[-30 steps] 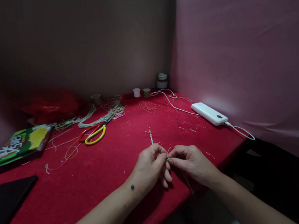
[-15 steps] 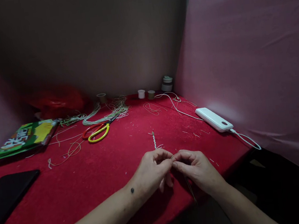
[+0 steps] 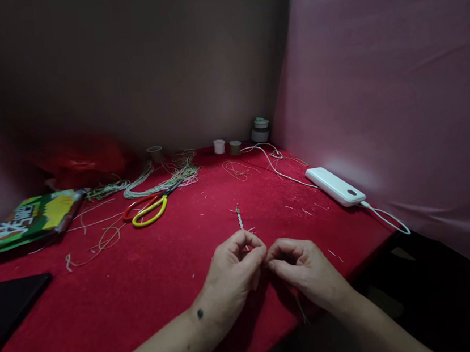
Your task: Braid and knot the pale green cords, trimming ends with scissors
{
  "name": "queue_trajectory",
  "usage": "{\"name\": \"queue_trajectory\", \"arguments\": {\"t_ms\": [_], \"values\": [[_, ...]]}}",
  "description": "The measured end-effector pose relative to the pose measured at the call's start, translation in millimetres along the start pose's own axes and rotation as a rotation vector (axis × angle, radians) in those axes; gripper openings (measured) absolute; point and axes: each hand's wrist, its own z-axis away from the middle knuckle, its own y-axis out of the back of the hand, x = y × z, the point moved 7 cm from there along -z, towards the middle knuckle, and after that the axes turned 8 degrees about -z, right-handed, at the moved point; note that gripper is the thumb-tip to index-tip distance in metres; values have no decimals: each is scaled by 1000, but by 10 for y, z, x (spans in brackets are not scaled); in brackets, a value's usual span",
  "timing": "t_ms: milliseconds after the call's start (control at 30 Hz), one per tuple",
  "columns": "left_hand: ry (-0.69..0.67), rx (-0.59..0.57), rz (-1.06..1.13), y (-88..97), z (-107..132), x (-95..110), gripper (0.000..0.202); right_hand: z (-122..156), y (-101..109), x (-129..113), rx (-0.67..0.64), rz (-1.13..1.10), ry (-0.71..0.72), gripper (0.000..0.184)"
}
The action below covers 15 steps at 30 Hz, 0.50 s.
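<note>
My left hand (image 3: pixel 235 264) and my right hand (image 3: pixel 303 264) are close together near the front edge of the red-covered table. Each has its thumb and forefinger pinched, on thin cord that is mostly hidden by the fingers. A braided white cord (image 3: pixel 240 219) lies on the cloth just beyond my left hand and runs back under its fingers. Loose cord ends (image 3: pixel 301 308) hang below my right hand toward the table edge.
Yellow-and-red-handled scissors (image 3: pixel 150 210) lie left of centre before a bundle of cords (image 3: pixel 162 179). A green packet (image 3: pixel 30 218) and a black flat object (image 3: pixel 11 309) are at left. Spools (image 3: pixel 219 146) stand at the back; a white power bank (image 3: pixel 335 185) with cable is right.
Both hands stay pinched and close together. The left hand has turned slightly and its curled lower fingers show less. The whole view has shifted a little.
</note>
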Motion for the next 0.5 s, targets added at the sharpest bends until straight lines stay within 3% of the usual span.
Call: {"name": "queue_trajectory", "arguments": {"t_ms": [167, 333, 500], "values": [[-31, -187, 220, -96, -5, 10, 16, 14, -33, -27, -41, 27, 18, 9], [21, -147, 208, -55, -55, -51, 17, 27, -44, -56, -31, 158, 17, 11], [62, -187, 276, -88, -41, -46, 17, 32, -44, -53, -32, 181, 7, 11]]}}
